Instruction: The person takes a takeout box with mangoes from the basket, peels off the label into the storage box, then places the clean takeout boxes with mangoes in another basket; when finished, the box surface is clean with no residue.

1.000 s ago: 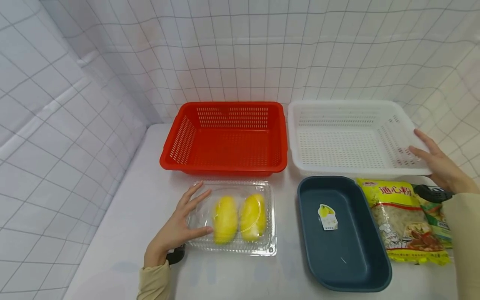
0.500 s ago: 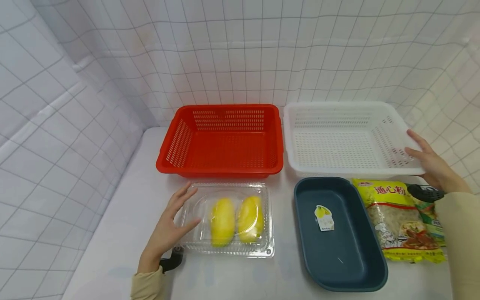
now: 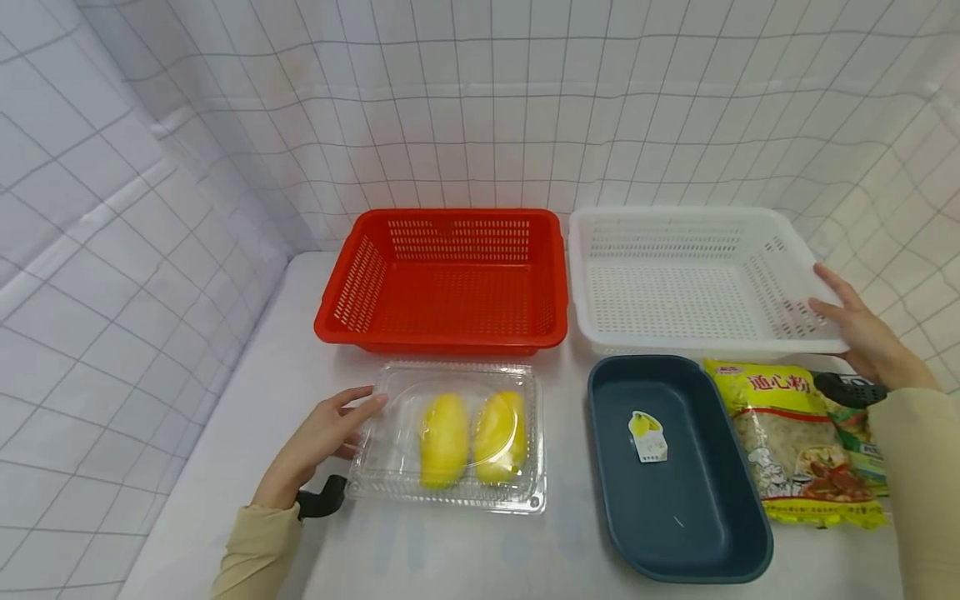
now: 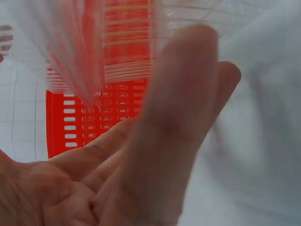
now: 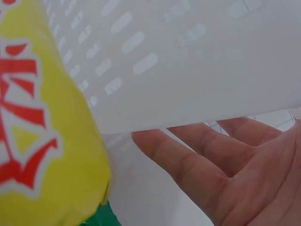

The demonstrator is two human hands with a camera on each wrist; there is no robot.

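Note:
Beside the left edge of a clear plastic clamshell box [image 3: 405,475] is my left hand [image 3: 326,433]. In the left wrist view its fingers [image 4: 160,127] extend loosely by the box's ridged wall; whether they touch it is unclear. Inside the box lie two yellow mangoes [image 3: 445,442], seen through the lid. My right hand [image 3: 866,329] holds the right end of a white plastic basket [image 3: 675,343], the thumb over its rim. In the right wrist view the other fingers [image 5: 188,165] reach behind the basket's lower edge, their tips partly hidden.
A red basket [image 3: 450,340] stands left of the white one. In front is a dark blue tray [image 3: 690,517] holding a lemon-print tag [image 3: 648,437]. A yellow pasta bag [image 3: 802,442] lies right of it, over a green packet [image 3: 862,446]. Gridded curtains [image 3: 480,100] surround the table.
My left hand has moved back from above the clamshell box to its left edge, its fingers drawing closer together. The right hand stays at the white basket. The view has shifted slightly.

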